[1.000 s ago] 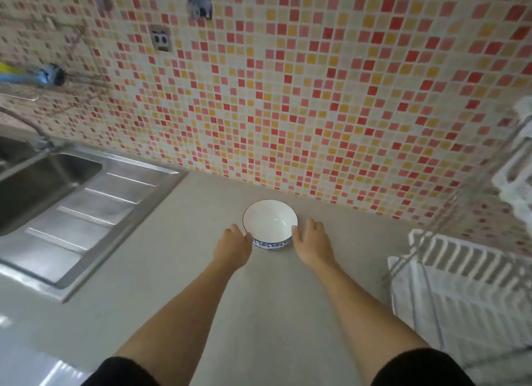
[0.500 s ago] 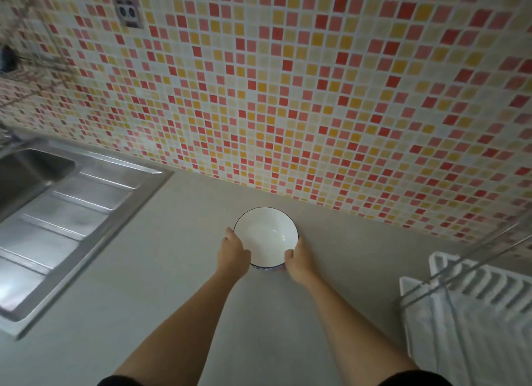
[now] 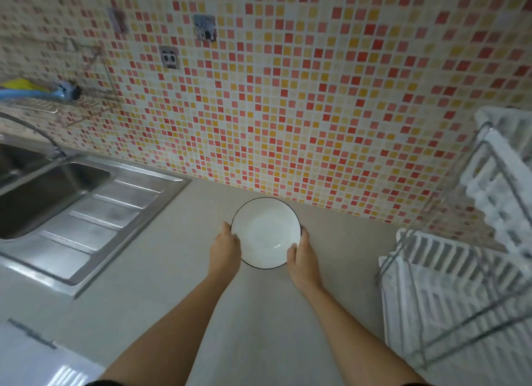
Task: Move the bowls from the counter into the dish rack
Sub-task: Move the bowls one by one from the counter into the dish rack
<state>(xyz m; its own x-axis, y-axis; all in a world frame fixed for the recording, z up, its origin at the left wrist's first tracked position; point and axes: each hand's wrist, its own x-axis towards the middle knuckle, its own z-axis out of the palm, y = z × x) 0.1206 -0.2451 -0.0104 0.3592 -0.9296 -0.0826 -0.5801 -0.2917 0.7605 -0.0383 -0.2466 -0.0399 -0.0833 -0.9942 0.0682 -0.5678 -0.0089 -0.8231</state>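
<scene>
A white bowl point(image 3: 264, 231) with a thin dark rim is held between both hands over the pale counter point(image 3: 259, 313), in the middle of the view. My left hand point(image 3: 226, 249) grips its left edge. My right hand point(image 3: 300, 256) grips its right edge, fingers curled under. The bowl's underside is hidden. A white dish rack point(image 3: 449, 285) with a metal wire frame stands at the right, with an upper tier above it; both tiers look bare.
A steel sink point(image 3: 43, 190) with a ribbed drainboard point(image 3: 95, 221) fills the left side, a tap arching over it. A mosaic tiled wall point(image 3: 288, 97) runs right behind the counter, with a wall socket and a wire shelf holding a blue item at the far left.
Both hands closed on the bowl's sides and raised it off the counter toward me. The view has tilted up, bringing more of the rack and sink into sight.
</scene>
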